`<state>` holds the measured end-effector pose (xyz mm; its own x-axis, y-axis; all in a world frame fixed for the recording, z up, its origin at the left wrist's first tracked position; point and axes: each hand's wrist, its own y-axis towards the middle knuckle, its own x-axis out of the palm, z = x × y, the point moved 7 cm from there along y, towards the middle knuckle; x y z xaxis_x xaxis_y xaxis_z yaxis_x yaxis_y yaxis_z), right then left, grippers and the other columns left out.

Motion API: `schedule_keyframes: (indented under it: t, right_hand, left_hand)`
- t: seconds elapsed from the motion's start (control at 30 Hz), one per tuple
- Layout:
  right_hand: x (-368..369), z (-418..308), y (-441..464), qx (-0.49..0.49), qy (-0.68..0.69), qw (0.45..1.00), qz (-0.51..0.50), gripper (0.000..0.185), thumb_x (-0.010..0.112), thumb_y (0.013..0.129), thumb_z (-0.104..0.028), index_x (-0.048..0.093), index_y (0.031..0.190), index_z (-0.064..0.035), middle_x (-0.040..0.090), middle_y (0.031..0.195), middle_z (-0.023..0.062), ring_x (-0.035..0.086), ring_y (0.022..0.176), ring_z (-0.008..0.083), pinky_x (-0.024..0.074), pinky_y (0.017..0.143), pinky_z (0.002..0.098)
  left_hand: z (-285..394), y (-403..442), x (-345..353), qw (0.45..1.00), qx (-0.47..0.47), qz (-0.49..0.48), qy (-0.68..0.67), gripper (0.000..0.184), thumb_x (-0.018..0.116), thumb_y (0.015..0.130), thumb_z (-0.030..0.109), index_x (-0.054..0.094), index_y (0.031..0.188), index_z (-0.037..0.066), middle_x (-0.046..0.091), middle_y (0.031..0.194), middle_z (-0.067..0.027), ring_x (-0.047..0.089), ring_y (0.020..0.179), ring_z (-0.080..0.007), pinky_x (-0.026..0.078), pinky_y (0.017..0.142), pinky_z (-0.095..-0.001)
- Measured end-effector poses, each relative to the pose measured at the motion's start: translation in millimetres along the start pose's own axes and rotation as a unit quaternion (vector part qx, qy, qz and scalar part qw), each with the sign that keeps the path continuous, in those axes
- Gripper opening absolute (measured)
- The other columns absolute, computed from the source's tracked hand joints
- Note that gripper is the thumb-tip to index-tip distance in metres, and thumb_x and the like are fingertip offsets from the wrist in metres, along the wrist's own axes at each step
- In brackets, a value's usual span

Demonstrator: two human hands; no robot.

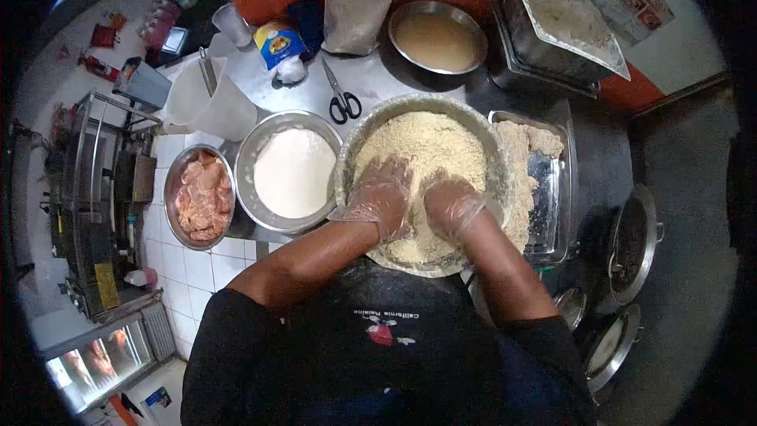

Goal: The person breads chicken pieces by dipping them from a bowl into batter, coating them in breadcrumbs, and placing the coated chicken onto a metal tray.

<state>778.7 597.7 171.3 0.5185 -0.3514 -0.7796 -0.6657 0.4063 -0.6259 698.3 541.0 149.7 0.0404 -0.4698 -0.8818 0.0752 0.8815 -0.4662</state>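
Observation:
Both my hands are in clear plastic gloves, inside a large metal bowl of pale breading flour. My left hand rests in the flour at the left, its fingers stretched forward and partly covered. My right hand presses in beside it; its fingertips are buried, so their shape is hidden. Left of this bowl stands a metal bowl of white batter. Farther left, a smaller bowl contains raw chicken pieces. On the right, coated pieces lie in a metal tray.
Black-handled scissors lie behind the bowls. A white pitcher stands at the back left, near a blue and yellow packet. A bowl of cloudy liquid and stacked deep pans are at the back. Large pans sit lower right.

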Motion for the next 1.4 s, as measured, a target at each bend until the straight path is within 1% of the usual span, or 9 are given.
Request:
schedule_keyframes:
  t: [0.5, 0.63, 0.7, 0.77, 0.83, 0.87, 0.97, 1.13, 1.4]
  right_hand:
    - [-14.1, 4.6, 4.1, 0.049, 0.053, 0.997, -0.016, 0.021, 0.065, 0.086, -0.012, 0.076, 0.100, -0.0008, 0.074, 0.105, 0.0209, 0.073, 0.099, 0.0347, 0.0568, 0.086, 0.0444]
    - [-13.1, 12.4, -7.8, 0.101, 0.055, 0.972, -0.203, 0.034, 0.073, 0.080, -0.012, 0.073, 0.113, -0.0015, 0.072, 0.116, 0.0206, 0.070, 0.108, 0.0354, 0.0546, 0.094, 0.0456]
    - [5.4, 14.8, 3.2, 0.088, 0.078, 0.993, -0.016, 0.041, 0.075, 0.078, -0.013, 0.070, 0.117, -0.0028, 0.072, 0.112, 0.0203, 0.071, 0.106, 0.0332, 0.0555, 0.090, 0.0464]
    - [21.5, 21.2, 14.8, 0.128, 0.040, 0.990, -0.035, 0.043, 0.076, 0.075, -0.016, 0.069, 0.117, -0.0045, 0.073, 0.106, 0.0204, 0.071, 0.100, 0.0330, 0.0561, 0.087, 0.0451]
    - [28.9, 36.0, 15.4, 0.113, 0.136, 0.981, -0.084, 0.040, 0.075, 0.075, -0.017, 0.070, 0.113, -0.0049, 0.073, 0.106, 0.0206, 0.071, 0.100, 0.0323, 0.0555, 0.087, 0.0442]
    - [22.8, 40.2, 4.0, 0.119, 0.172, 0.976, -0.067, 0.039, 0.074, 0.074, -0.015, 0.070, 0.111, -0.0048, 0.073, 0.106, 0.0209, 0.072, 0.098, 0.0316, 0.0556, 0.084, 0.0425]
    - [2.5, 43.1, -48.8, 0.154, 0.289, 0.932, 0.157, 0.038, 0.068, 0.082, -0.009, 0.070, 0.120, -0.0075, 0.069, 0.115, 0.0238, 0.067, 0.112, 0.0356, 0.0528, 0.095, 0.0447]
    - [7.8, 16.3, -119.9, 0.101, 0.359, 0.855, 0.362, 0.044, 0.057, 0.076, 0.002, 0.067, 0.119, 0.0019, 0.069, 0.113, 0.0233, 0.069, 0.103, 0.0309, 0.0533, 0.092, 0.0386]
    - [40.7, 25.2, -131.5, 0.201, 0.426, 0.773, 0.425, 0.042, 0.073, 0.082, -0.014, 0.066, 0.122, -0.0050, 0.064, 0.128, 0.0219, 0.062, 0.119, 0.0373, 0.0483, 0.105, 0.0430]
  left_hand:
    - [-7.8, -0.9, -4.9, 0.999, 0.037, -0.033, -0.022, 0.104, 0.064, 0.084, 0.066, 0.026, 0.158, 0.003, 0.022, 0.167, -0.0168, 0.015, 0.155, -0.0328, 0.009, 0.126, -0.0480]
    - [-6.4, -3.1, -6.7, 0.995, 0.017, -0.095, -0.023, 0.106, 0.065, 0.085, 0.064, 0.019, 0.160, 0.005, 0.017, 0.168, -0.0149, 0.012, 0.156, -0.0308, 0.008, 0.126, -0.0483]
    - [-13.5, 3.4, -5.1, 0.999, 0.042, -0.022, -0.025, 0.099, 0.067, 0.085, 0.061, 0.029, 0.157, 0.004, 0.026, 0.164, -0.0170, 0.021, 0.153, -0.0328, 0.014, 0.125, -0.0489]
    - [-16.4, 3.5, -21.5, 0.996, 0.074, 0.038, -0.029, 0.093, 0.068, 0.084, 0.059, 0.038, 0.153, 0.004, 0.035, 0.160, -0.0191, 0.029, 0.150, -0.0348, 0.020, 0.124, -0.0495]
    - [-26.1, 12.9, -44.3, 0.984, 0.065, -0.128, -0.108, 0.072, 0.071, 0.083, 0.051, 0.058, 0.134, 0.003, 0.057, 0.139, -0.0211, 0.050, 0.134, -0.0363, 0.034, 0.115, -0.0507]
    - [-32.7, 15.0, -46.9, 0.979, 0.059, 0.117, -0.155, 0.053, 0.073, 0.083, 0.044, 0.067, 0.117, 0.004, 0.067, 0.119, -0.0185, 0.061, 0.117, -0.0345, 0.044, 0.103, -0.0508]
    - [-34.8, 33.9, -52.3, 0.965, 0.033, 0.252, -0.066, 0.050, 0.072, 0.084, 0.041, 0.066, 0.121, 0.007, 0.066, 0.123, -0.0152, 0.060, 0.119, -0.0328, 0.044, 0.101, -0.0509]
    - [-7.2, 58.2, -37.7, 0.976, 0.113, 0.166, -0.084, 0.035, 0.058, 0.091, 0.024, 0.064, 0.123, 0.012, 0.064, 0.132, -0.0121, 0.057, 0.126, -0.0292, 0.040, 0.107, -0.0444]
    - [-5.9, 44.6, -71.5, 0.950, 0.228, 0.096, -0.192, 0.060, 0.080, 0.076, 0.023, 0.063, 0.132, 0.010, 0.068, 0.120, -0.0197, 0.065, 0.114, -0.0352, 0.049, 0.099, -0.0425]
